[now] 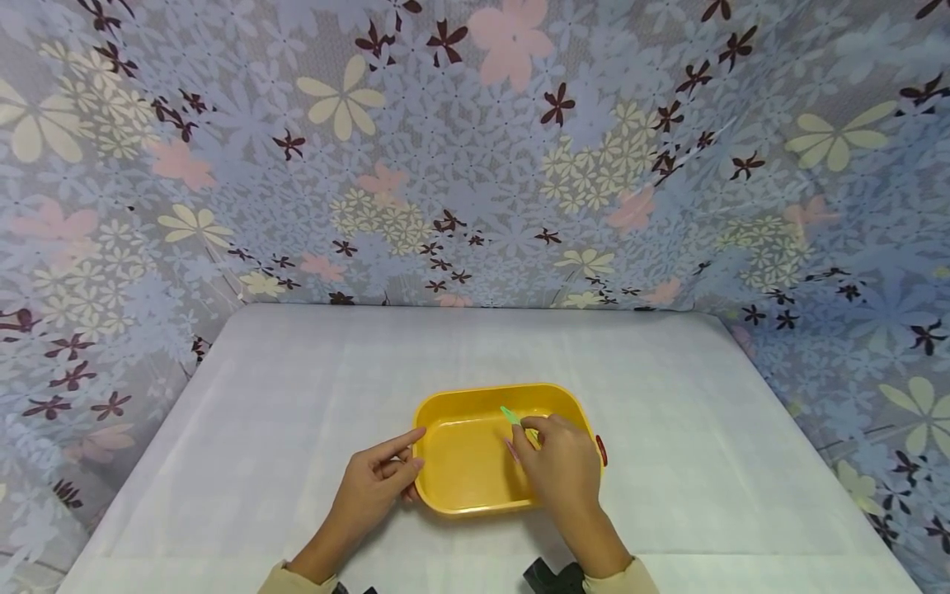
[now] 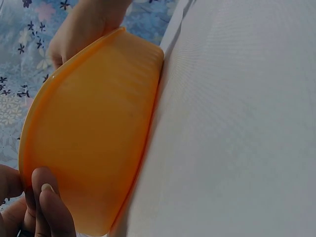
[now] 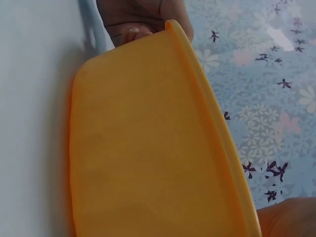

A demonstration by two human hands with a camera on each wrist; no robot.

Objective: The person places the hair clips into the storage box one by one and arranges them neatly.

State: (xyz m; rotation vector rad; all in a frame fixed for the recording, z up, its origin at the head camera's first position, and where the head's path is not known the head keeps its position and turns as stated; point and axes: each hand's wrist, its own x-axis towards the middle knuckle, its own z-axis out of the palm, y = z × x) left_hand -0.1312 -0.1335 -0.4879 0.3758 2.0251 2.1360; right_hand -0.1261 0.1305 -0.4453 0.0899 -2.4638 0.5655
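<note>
A yellow rectangular tray [image 1: 475, 462] with rounded corners and raised walls rests on the table. My left hand [image 1: 378, 478] grips the tray's left rim, with fingers against its outer wall [image 2: 94, 128] in the left wrist view. Over the tray's right half, my right hand [image 1: 564, 462] pinches a small slim green piece [image 1: 509, 415] between thumb and index finger; its exact kind is unclear. Just left of that hand shows a thin pink piece [image 1: 511, 450], partly hidden. In the right wrist view the tray's wall [image 3: 138, 138] hides what the fingers hold.
A small red oval piece [image 1: 602, 450] is at the tray's right edge. The table [image 1: 297, 388] has a pale cloth cover. Flower-patterned fabric [image 1: 475, 165] hangs behind it and along both sides. A dark object [image 1: 552, 576] shows beside the right wrist.
</note>
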